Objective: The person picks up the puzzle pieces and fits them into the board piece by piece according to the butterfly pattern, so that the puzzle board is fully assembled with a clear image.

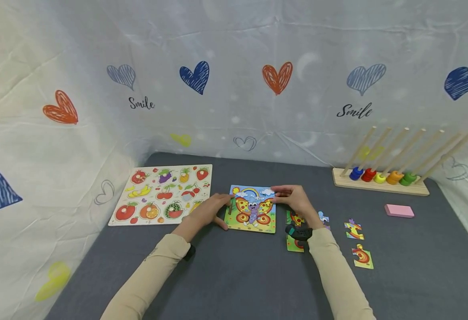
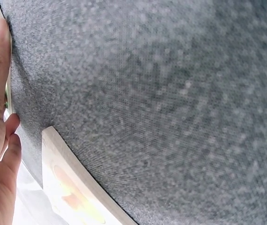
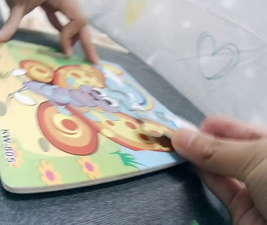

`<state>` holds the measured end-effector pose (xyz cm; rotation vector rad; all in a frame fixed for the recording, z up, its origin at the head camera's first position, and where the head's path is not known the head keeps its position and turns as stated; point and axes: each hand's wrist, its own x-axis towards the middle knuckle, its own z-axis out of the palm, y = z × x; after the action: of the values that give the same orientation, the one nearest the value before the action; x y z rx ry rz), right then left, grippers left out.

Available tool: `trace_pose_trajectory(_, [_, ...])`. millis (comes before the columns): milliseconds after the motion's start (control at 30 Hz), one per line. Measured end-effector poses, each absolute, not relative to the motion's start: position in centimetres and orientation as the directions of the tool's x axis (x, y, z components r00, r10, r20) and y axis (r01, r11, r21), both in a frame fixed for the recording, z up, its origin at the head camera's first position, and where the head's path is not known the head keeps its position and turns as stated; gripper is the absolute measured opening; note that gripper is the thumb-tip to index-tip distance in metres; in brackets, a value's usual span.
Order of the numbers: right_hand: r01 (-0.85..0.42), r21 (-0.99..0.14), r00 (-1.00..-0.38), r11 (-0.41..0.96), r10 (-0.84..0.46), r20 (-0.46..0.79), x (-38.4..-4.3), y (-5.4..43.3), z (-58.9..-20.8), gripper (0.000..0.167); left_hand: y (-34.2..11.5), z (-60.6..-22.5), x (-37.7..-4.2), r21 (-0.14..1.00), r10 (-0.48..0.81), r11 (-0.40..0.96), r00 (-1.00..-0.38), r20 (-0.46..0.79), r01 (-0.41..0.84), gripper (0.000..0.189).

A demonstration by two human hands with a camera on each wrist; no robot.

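Observation:
A square butterfly puzzle board (image 1: 254, 211) lies between both hands on the dark table. My right hand (image 1: 294, 200) pinches its far right corner, the thumb on top in the right wrist view. Along the board's left edge rests my left hand (image 1: 210, 210), its fingers and thumb spread apart and touching the rim. Loose jigsaw pieces lie to the right: one with a yellow-red pattern (image 1: 354, 230), another with a red ring (image 1: 363, 257), and several partly hidden by my right wrist, including a green-edged piece (image 1: 295, 244).
A fruit peg board (image 1: 160, 195) lies at the left, close to my left hand. At the back right stands a wooden rack (image 1: 382, 182) with tall pegs and coloured rings. A pink block (image 1: 399, 211) sits in front of it. A printed cloth (image 1: 234, 111) hangs behind the table.

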<state>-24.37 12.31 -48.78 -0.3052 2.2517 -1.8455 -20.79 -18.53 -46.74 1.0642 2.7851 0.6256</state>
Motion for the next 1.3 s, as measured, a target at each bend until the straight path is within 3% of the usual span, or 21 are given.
trace_pose_trajectory(267, [-0.134, -0.896, -0.964, 0.424, -0.267, 0.018, -24.4, 11.5, -48.1, 0.032, -18.5, -46.6, -20.7, 0.418, 0.65, 0.676, -0.758, 0.05, 0.607, 0.061])
trace_pose_trajectory(533, [-0.17, -0.811, -0.966, 0.56, -0.259, 0.024, -24.7, 10.3, -47.0, 0.032, -18.5, -46.3, -20.8, 0.409, 0.657, 0.676, -0.753, 0.042, 0.612, 0.066])
trace_pose_trajectory(1067, [-0.148, -0.75, -0.97, 0.645, -0.243, -0.018, -24.4, 9.7, -46.3, 0.036, -18.3, -46.1, -20.6, 0.421, 0.652, 0.68, -0.758, 0.028, 0.6, 0.059])
trace_pose_trajectory(1300, [-0.156, -0.786, -0.974, 0.598, -0.224, 0.023, -24.3, 9.9, -46.8, 0.038, -18.3, -45.9, -20.5, 0.417, 0.651, 0.683, -0.759, 0.025, 0.599, 0.06])
